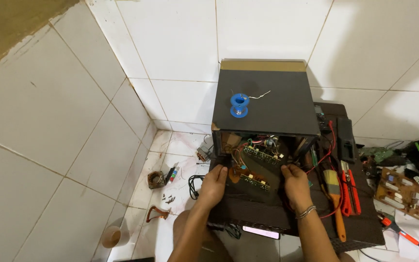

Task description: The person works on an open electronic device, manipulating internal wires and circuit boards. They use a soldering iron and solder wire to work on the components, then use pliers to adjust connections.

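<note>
My left hand (215,180) and right hand (293,180) each pinched an end of the circuit board (255,180), which lay between them, just below the open black box (265,102).

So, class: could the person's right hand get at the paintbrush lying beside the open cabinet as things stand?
Probably yes. The right hand rests on the circuit board's edge, and the paintbrush lies just to its right on the dark panel, uncovered, with only thin red wires nearby.

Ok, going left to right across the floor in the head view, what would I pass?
Brown cup → small motor → left hand → right hand → paintbrush → orange cutters → brown circuit board.
</note>
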